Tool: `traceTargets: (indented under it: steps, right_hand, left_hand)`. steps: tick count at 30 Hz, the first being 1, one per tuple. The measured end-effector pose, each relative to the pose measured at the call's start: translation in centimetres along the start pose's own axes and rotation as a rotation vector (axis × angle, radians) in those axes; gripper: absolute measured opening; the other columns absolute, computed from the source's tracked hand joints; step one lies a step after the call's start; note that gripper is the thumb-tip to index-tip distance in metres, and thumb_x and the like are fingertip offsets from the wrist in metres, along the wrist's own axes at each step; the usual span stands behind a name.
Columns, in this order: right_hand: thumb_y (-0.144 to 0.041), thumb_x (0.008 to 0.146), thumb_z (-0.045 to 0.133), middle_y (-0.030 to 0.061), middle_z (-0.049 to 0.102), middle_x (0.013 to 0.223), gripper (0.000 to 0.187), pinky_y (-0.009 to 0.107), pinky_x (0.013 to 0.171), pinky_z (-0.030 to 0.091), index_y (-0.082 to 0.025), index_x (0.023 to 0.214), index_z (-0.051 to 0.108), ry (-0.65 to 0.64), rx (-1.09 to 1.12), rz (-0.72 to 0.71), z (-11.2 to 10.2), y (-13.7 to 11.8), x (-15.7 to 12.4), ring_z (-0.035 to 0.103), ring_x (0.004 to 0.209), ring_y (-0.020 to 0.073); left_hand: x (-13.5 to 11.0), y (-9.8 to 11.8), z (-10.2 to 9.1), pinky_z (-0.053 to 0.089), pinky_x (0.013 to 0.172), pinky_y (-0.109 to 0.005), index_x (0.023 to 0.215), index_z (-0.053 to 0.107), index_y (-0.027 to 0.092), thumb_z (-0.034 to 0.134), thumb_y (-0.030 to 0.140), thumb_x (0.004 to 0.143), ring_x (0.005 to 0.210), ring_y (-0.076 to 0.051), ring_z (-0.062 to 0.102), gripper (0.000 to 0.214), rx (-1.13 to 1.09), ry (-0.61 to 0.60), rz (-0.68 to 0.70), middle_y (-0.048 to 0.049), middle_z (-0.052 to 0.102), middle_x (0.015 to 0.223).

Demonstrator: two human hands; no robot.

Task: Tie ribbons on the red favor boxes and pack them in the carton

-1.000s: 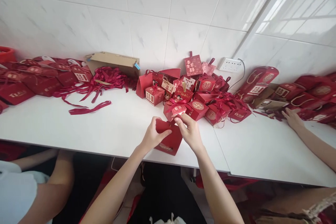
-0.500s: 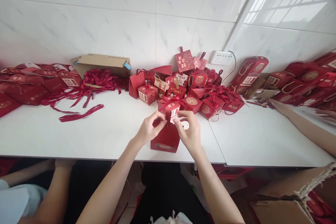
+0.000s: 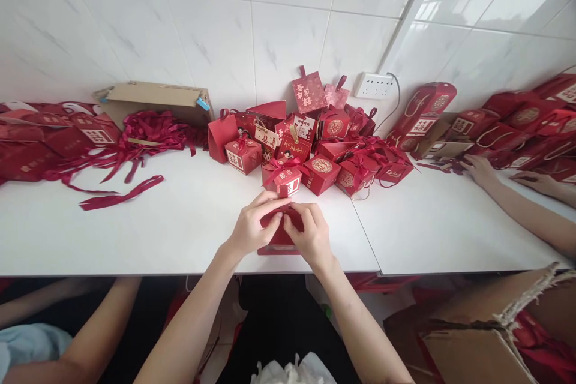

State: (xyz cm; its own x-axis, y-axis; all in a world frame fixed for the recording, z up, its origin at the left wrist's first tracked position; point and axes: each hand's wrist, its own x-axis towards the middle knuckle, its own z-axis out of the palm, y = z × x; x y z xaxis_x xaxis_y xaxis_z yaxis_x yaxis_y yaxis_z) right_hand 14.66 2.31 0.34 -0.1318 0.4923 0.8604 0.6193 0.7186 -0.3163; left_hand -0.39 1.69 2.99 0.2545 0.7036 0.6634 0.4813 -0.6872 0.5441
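A red gift box [image 3: 279, 239] stands near the table's front edge, partly covered by my hands. From its top rises a short dark red ribbon [image 3: 284, 191]. My left hand [image 3: 252, 227] pinches the ribbon's lower part, thumb and forefinger closed. Facing it, my right hand [image 3: 309, 231] is closed in a pinch at the same spot, its fingertips almost meeting the left ones. The exact grip at the fingertips is hidden. Just behind stands a small red box with a bow [image 3: 288, 177].
Several finished-looking red boxes [image 3: 321, 174] crowd the back. Left of them, a cardboard box [image 3: 153, 95] leans behind loose red ribbons [image 3: 153, 129]. A power strip [image 3: 373, 85] is on the wall. At right are another person's hands [image 3: 479, 171] and an open carton [image 3: 472, 354].
My hands have come closer together and down onto the top of the box, closing around the ribbon's base. The head view has shifted slightly. The other person's hands at right have moved a little.
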Motion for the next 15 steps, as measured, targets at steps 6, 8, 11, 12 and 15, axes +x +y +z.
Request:
traceTargets:
  steps: [6, 8, 11, 12, 15]
  right_hand:
    - [-0.016, 0.090, 0.050, 0.0075, 0.064, 0.085, 0.027, 0.030, 0.064, 0.053, -0.019, 0.116, 0.054, -0.055, -0.074, -0.090, -0.47, 0.26, 0.04, 0.059, 0.073, 0.0185]
    - [-0.017, 0.091, 0.048, 0.0083, 0.063, 0.086, 0.028, 0.031, 0.065, 0.053, -0.019, 0.118, 0.054, -0.084, -0.067, -0.083, -0.47, 0.39, -0.13, 0.060, 0.074, 0.0193]
    - [-0.018, 0.092, 0.046, 0.0089, 0.063, 0.088, 0.028, 0.033, 0.067, 0.053, -0.021, 0.119, 0.054, -0.109, -0.049, -0.054, -0.18, 0.57, -0.51, 0.060, 0.077, 0.0203]
    - [-0.019, 0.093, 0.045, 0.0089, 0.062, 0.089, 0.028, 0.034, 0.067, 0.054, -0.021, 0.119, 0.054, -0.111, -0.045, -0.041, -0.04, 0.61, -0.63, 0.060, 0.077, 0.0204]
    - [-0.018, 0.093, 0.044, 0.0090, 0.062, 0.089, 0.028, 0.033, 0.067, 0.053, -0.021, 0.119, 0.053, -0.076, -0.046, -0.028, 0.40, 0.56, -0.84, 0.059, 0.078, 0.0203]
  left_hand:
    - [0.11, -0.07, -0.01, 0.053, 0.082, -0.028, 0.113, 0.063, 0.023, 0.048, 0.010, 0.084, 0.094, -0.015, 0.061, 0.035, 0.015, 0.005, 0.001, -0.0047, 0.061, 0.103]
    - [0.14, -0.06, -0.05, 0.053, 0.082, -0.029, 0.113, 0.063, 0.023, 0.048, 0.010, 0.085, 0.094, -0.016, 0.061, 0.035, 0.017, 0.003, -0.005, -0.0047, 0.061, 0.103]
    - [0.10, -0.06, -0.05, 0.053, 0.083, -0.030, 0.114, 0.063, 0.024, 0.048, 0.011, 0.085, 0.094, -0.016, 0.061, 0.035, 0.017, -0.001, -0.015, -0.0049, 0.061, 0.103]
    - [0.07, -0.07, -0.03, 0.053, 0.082, -0.030, 0.114, 0.063, 0.024, 0.048, 0.012, 0.085, 0.094, -0.016, 0.061, 0.035, 0.018, -0.002, -0.017, -0.0048, 0.061, 0.103]
    - [-0.06, -0.09, 0.04, 0.053, 0.083, -0.029, 0.115, 0.062, 0.023, 0.048, 0.011, 0.085, 0.094, -0.016, 0.061, 0.035, 0.017, -0.006, -0.027, -0.0048, 0.060, 0.102]
